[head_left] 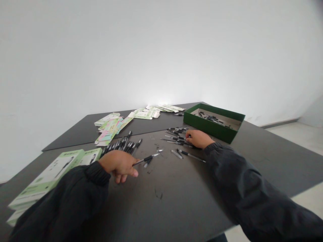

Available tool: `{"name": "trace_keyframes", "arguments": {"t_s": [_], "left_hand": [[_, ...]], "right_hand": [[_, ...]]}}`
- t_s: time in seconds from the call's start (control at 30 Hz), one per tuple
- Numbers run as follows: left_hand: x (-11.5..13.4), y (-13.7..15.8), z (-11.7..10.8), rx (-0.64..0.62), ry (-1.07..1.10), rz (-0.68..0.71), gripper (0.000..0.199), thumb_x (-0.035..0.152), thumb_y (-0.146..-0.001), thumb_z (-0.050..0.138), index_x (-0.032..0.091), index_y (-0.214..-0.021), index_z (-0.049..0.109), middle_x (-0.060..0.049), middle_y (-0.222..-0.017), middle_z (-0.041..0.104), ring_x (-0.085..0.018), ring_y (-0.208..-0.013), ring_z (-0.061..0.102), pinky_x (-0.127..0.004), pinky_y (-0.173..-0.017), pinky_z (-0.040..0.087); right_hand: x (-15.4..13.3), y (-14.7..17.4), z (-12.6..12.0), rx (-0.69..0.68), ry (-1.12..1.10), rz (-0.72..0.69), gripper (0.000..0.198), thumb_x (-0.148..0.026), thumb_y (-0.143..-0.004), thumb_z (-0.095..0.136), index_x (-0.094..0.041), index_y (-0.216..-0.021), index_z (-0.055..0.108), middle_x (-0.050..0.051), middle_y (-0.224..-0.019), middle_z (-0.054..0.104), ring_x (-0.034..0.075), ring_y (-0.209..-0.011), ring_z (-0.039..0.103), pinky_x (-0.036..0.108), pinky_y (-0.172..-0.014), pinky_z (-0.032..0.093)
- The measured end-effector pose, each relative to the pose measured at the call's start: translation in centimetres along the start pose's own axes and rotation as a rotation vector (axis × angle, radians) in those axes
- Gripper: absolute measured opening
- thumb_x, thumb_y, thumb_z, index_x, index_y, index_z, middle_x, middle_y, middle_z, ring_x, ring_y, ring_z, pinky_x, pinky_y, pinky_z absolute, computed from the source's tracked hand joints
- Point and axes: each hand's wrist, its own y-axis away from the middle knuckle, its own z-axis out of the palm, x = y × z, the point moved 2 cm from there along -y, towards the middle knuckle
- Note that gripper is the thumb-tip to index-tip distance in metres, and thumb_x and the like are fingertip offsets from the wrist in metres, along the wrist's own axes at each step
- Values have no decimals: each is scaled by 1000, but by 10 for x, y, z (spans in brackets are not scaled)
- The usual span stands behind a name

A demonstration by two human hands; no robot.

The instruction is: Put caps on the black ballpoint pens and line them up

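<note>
My left hand (118, 164) is closed around an uncapped pen (148, 158) with a black grip, its tip pointing right. Just behind that hand lies a bunch of black-capped pens (128, 146). On the right, my right hand (200, 139) reaches into a loose heap of uncapped pens (174, 137). Its fingers are pinched together at the heap's edge, and what they hold is hidden. Nearer to me, a pen with a black grip (192, 155) lies beside a clear cap (176, 154).
A green box (210, 127) with several pens inside stands behind my right hand. Green-and-white cartons (47, 178) are stacked at the left. Flattened cartons (143, 113) and coloured paper pieces (111, 130) lie towards the back. Small scraps (158, 194) dot the dark table (176, 208).
</note>
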Motion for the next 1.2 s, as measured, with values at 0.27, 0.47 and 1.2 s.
{"name": "trace_keyframes", "arguments": {"t_s": [0.27,0.47,1.2], "left_hand": [[6,4,-1,-1,-26,-40,59,31,-90,39,10,-143,26,-18,-103,71,-24,-84,70,-30,-66,50],[3,-6,3,21,-19,-70,71,35,-90,41,10,-149,10,-17,-99,72,-24,-81,70,-28,-61,49],[1,-15,6,70,13,-132,81,37,-85,49,11,-149,6,-17,-88,74,-25,-71,70,-28,-56,50]], "right_hand": [[7,-1,-8,117,-26,43,21,-30,-83,48,-20,-90,66,5,-89,68,16,-79,57,25,-66,35],[17,-10,-1,128,28,160,28,-30,-83,50,-17,-102,66,11,-103,64,19,-89,57,27,-75,39],[40,-34,3,82,-3,126,29,-22,-79,51,-19,-102,70,9,-104,69,19,-94,60,26,-81,40]]}}
